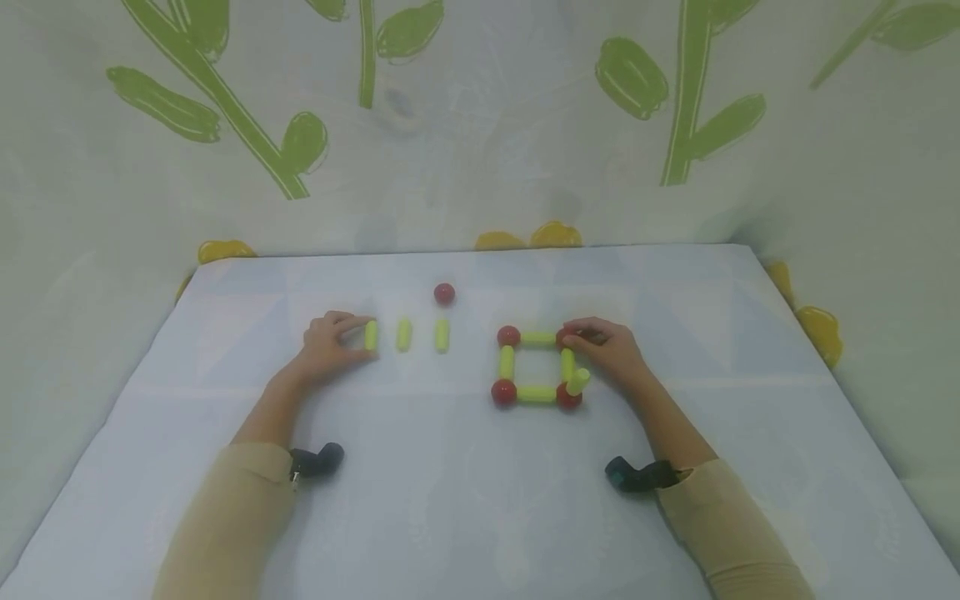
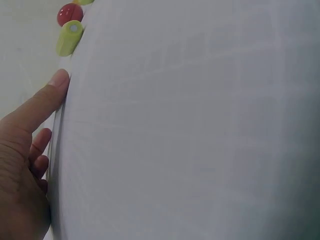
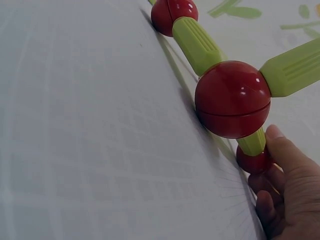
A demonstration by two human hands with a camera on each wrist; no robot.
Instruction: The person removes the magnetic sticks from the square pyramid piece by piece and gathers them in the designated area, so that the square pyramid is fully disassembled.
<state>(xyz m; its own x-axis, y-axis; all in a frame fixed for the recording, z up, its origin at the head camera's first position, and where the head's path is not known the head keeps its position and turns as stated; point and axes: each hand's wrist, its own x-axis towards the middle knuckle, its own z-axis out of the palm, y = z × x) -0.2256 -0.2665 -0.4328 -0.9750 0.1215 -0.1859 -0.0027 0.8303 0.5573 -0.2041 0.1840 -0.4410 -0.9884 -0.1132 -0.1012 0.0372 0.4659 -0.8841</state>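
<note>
In the head view my left hand (image 1: 330, 346) pinches a short yellow-green rod (image 1: 371, 336) by its two ends, thumb at the near end. Two more rods, a middle one (image 1: 404, 334) and a right one (image 1: 442, 336), lie beside it, with a loose red ball (image 1: 444, 293) behind them. My right hand (image 1: 609, 346) grips the far right red ball (image 1: 564, 337) of a square built from red balls and green rods. From the square's near right ball (image 3: 232, 100), an extra rod (image 3: 292, 67) sticks up. The left wrist view shows the left thumb (image 2: 60, 79) near a rod with a silvery end.
Everything lies on a white table (image 1: 420, 492) pushed against a wall (image 1: 480, 167) painted with green stems and yellow shapes. Dark wrist cameras, a left one (image 1: 318, 460) and a right one (image 1: 637, 475), jut inward from the sleeves.
</note>
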